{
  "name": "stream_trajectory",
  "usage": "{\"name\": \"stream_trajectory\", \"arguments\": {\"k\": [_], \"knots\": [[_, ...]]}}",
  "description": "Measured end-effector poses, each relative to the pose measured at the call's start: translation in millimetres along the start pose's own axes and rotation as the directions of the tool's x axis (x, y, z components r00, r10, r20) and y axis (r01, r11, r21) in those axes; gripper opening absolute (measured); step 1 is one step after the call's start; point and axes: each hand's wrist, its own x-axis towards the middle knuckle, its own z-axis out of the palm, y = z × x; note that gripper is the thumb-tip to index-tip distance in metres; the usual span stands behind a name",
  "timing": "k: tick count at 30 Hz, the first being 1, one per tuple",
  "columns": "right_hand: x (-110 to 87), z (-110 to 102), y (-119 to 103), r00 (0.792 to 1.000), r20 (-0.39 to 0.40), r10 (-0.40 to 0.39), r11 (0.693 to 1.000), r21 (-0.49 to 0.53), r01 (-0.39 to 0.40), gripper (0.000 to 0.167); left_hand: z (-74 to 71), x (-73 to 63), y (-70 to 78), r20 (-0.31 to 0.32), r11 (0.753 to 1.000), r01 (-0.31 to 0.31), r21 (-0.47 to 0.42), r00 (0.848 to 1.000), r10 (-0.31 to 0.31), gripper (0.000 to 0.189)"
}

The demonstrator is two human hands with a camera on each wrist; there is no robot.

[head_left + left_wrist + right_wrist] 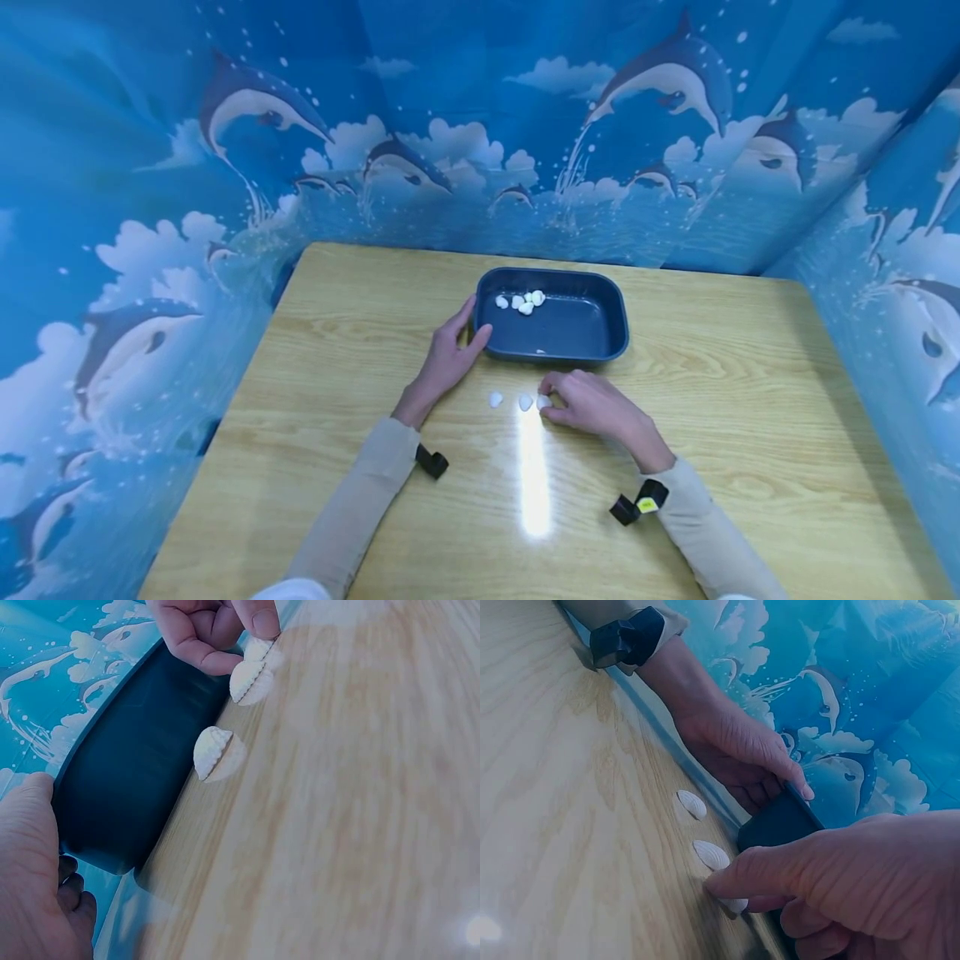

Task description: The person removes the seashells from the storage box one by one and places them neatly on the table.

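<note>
A dark blue plastic basin stands on the wooden table with several white seashells in its left part. My left hand holds the basin at its left end, thumb at the rim and fingers along the outer wall. In front of the basin, three ribbed white shells lie in a row. With thumb and fingertip my right hand pinches the rightmost shell, which those fingers partly cover. Close beside it lies the middle shell, and farther left the third shell.
The wooden table reaches back to a blue curtain printed with dolphins, which also hangs along both sides. Black wrist cameras sit on both forearms. A bright light reflection shows on the tabletop below the row of shells.
</note>
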Motion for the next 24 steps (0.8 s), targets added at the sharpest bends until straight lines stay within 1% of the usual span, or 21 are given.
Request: {"name": "stream_trajectory", "arguments": {"k": [6, 10, 15, 19, 22, 24], "knots": [[0.8, 2.5, -2.7, 0.999, -0.039, -0.014, 1.0, 0.016, 0.014, 0.028, 0.0, 0.4, 0.5, -0.001, 1.0, 0.004, -0.005, 1.0, -0.004, 0.067], [3.7, 6.8, -6.1, 0.995, -0.083, -0.053, 0.998, 0.041, 0.056, 0.023, -0.3, 0.2, 0.9, -0.002, 1.0, 0.005, 0.001, 1.0, -0.005, 0.07], [9.6, 17.1, -9.7, 0.982, -0.151, -0.108, 0.994, 0.008, 0.111, 0.013, -0.7, -0.7, 1.6, -0.007, 1.0, 0.006, 0.004, 1.0, -0.006, 0.073], [13.1, 20.8, -12.7, 0.977, -0.171, -0.124, 0.992, -0.002, 0.126, 0.013, -0.4, -1.0, 1.1, -0.01, 1.0, 0.003, 0.009, 1.0, -0.003, 0.073], [12.6, 17.5, -14.1, 0.978, -0.177, -0.113, 0.993, -0.04, 0.107, 0.013, -0.4, -1.0, 0.4, -0.011, 1.0, 0.0, 0.008, 1.0, 0.0, 0.072], [10.7, 12.6, -15.2, 0.982, -0.166, -0.085, 0.994, -0.08, 0.073, 0.013, -0.9, -0.9, -0.3, -0.011, 1.0, -0.004, 0.008, 1.0, 0.004, 0.071]]}}
